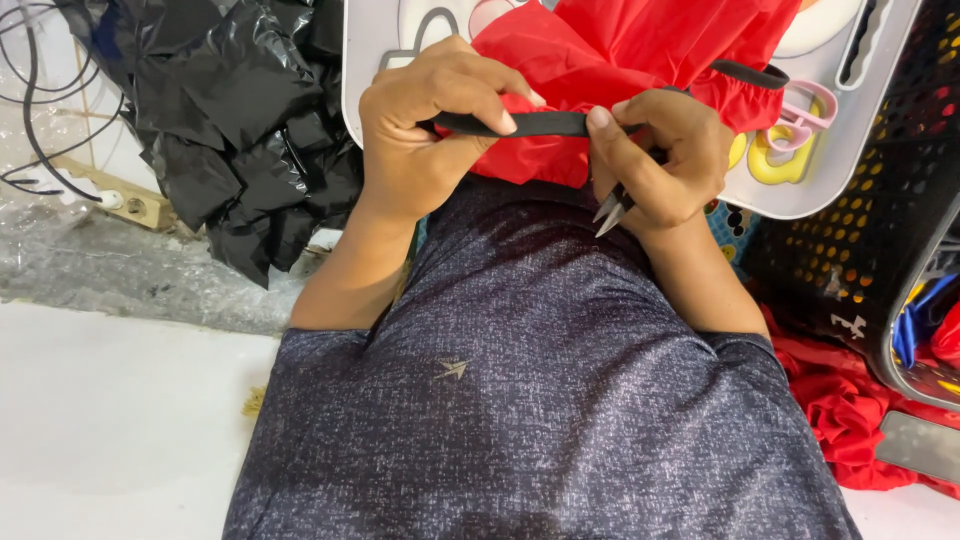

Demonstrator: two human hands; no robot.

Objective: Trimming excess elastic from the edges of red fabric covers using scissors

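Black elastic band (540, 123) of a red fabric garment (620, 50) pulled taut between both hands.
Left hand (430, 120) pinches the band; right hand (665, 155) grips band and small metal snips (610, 213), blades clear below the band.

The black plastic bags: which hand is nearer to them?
Left. The left hand sits just beside the black plastic bags; the right hand is farther, beyond the black strap.

The red garment (640, 50) runs off the top edge, its shape unreadable. The small metal snips (610, 212) show only their points; the right hand (660, 160) covers the rest. The black perforated basket (860, 230) is cut by the right edge.
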